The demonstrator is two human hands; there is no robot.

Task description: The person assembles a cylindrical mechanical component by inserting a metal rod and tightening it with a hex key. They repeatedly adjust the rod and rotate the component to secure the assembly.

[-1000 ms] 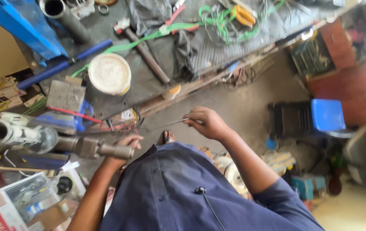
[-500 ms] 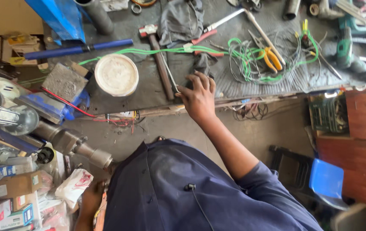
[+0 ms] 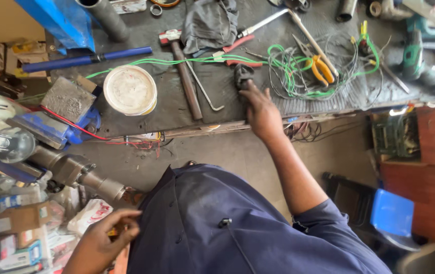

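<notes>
Head view: a person in a dark blue shirt leans over a cluttered counter (image 3: 141, 114), seen from above.
Right hand: the right hand (image 3: 260, 114) is stretched out to the counter's near edge, fingers curled down around a small dark object (image 3: 243, 76) that looks like a wad of black material; what it is exactly cannot be told.
Left hand: the left hand (image 3: 103, 241) hangs low by the hip, fingers loosely curled; something small and orange shows at it, but whether it is pinched there cannot be told.
Around the right hand: a tangle of green wire (image 3: 288, 66) lies just to the right, orange-handled pliers (image 3: 321, 68) rest on it, red-handled pliers (image 3: 237, 48) sit just above the dark object, and a bent metal rod (image 3: 204, 91) lies to the left.
Further left: a hammer (image 3: 184, 76) lies beside a white lidded tub (image 3: 130, 90).
Step in hand: judging by the grip, the dark object is being picked up.
Next move: a firm close and a clean lift clear of the wires.
</notes>
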